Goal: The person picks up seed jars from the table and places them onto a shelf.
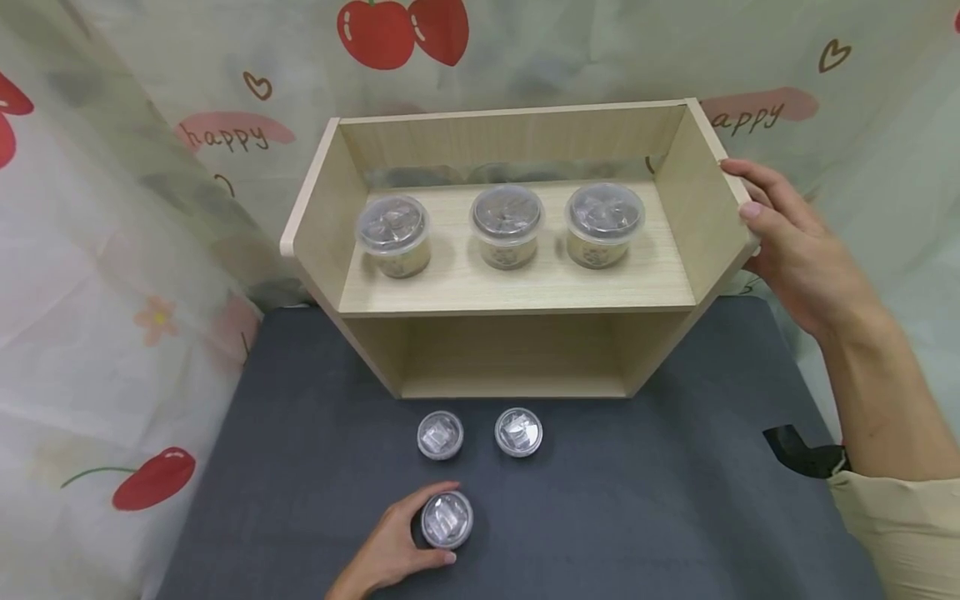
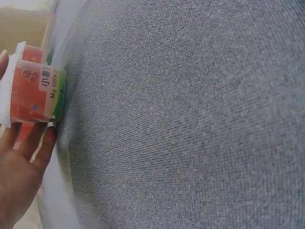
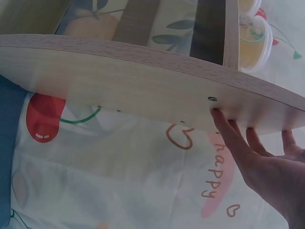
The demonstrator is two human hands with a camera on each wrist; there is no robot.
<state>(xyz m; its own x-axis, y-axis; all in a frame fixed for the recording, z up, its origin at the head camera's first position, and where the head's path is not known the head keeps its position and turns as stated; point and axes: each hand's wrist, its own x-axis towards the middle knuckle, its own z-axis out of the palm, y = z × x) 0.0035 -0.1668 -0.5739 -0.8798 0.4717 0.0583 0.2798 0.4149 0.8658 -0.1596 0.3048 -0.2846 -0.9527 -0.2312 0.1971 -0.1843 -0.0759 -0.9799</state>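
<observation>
Pale wood two-tier shelf unit (image 1: 517, 142) at the back of a dark grey tabletop (image 1: 300, 467). Upper tier: 3 lidded tubs in a row w/ gaps btwn, i.e. L tub (image 1: 405, 260), mid tub (image 1: 507, 252) & R tub (image 1: 596, 252).

On the tabletop just in front of the unit: rear L cup (image 1: 440, 435) & rear R cup (image 1: 518, 432), side by side, apart. Nearer the viewer, below rear L cup, is the front cup (image 1: 447, 519), upright, base at the tabletop; L wrist view shows its red label w/ fruit pics & "My little".

L hand (image 1: 397, 542) curls round front cup, thumb one side, fingers the other, spread abt as wide as the cup.

R hand (image 1: 802, 250) is up at the unit's R side panel (image 1: 693, 200): fingers apart, slightly bent, tips touching the outer face, thumb by the front edge.

Behind: pale curtain (image 1: 97, 317) w/ cherries, hearts & "happy". Lower R: cream sleeve (image 1: 900, 517), black strap (image 1: 802, 454).
</observation>
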